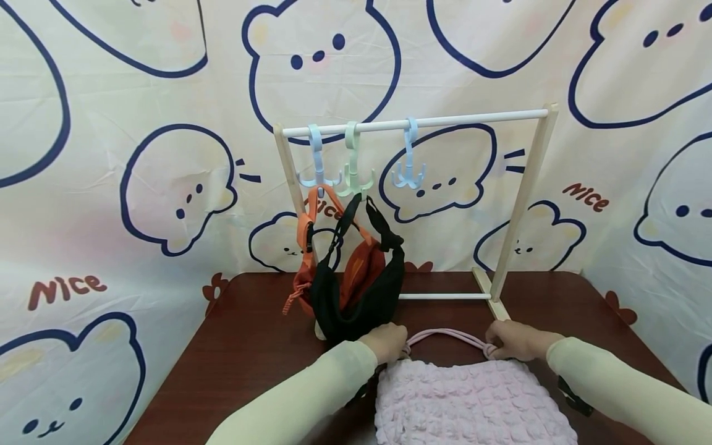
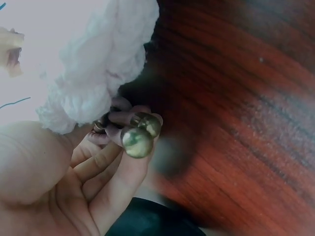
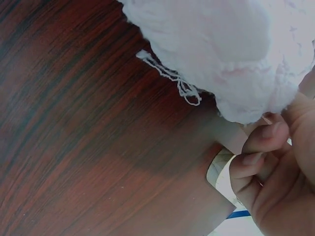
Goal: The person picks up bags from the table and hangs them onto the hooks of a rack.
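A pale pink, puckered fabric bag with a pink cord handle is at the front of the table. My left hand grips the handle's left end at the bag's top corner. Two gold beads show by its fingers in the left wrist view. At the opposite corner, my right hand pinches the cord beside a knot. Loose white threads trail from the bag's edge in the right wrist view. The bag's lower part runs out of the head view.
Behind the hands stands a rack with a white rail. Two blue hooks and a green hook hang from it. An orange bag and a black bag hang at the left, the black one close to my left hand.
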Tool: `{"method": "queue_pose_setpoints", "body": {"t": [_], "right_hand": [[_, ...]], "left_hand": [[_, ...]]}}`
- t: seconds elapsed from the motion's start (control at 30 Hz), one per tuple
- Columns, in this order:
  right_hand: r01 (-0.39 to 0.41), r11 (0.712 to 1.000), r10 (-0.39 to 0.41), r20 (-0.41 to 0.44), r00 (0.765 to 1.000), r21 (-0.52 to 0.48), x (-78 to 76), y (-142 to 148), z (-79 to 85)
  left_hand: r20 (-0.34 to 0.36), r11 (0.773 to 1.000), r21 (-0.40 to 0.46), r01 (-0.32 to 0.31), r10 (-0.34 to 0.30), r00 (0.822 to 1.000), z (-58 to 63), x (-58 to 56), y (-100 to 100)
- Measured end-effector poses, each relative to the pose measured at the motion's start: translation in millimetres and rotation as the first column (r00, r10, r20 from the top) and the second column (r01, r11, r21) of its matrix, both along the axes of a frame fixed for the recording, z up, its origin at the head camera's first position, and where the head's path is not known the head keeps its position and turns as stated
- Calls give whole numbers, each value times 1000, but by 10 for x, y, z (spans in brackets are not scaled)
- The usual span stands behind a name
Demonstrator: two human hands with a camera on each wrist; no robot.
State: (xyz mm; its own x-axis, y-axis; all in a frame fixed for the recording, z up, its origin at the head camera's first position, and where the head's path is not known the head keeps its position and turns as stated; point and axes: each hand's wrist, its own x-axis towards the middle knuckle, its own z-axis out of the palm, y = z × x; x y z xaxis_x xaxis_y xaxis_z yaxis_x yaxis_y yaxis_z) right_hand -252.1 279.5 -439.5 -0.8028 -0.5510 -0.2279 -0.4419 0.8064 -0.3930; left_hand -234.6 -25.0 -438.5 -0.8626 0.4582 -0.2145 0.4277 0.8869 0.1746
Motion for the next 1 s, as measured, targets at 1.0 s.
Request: {"method": "queue_pose_setpoints", "body": {"t": [1.0], "right_hand": [[-6, 999, 5, -16, 1000, -45, 50, 27, -35]], "left_hand": [[49, 987, 157, -19, 12, 999, -25, 59, -122]]}}
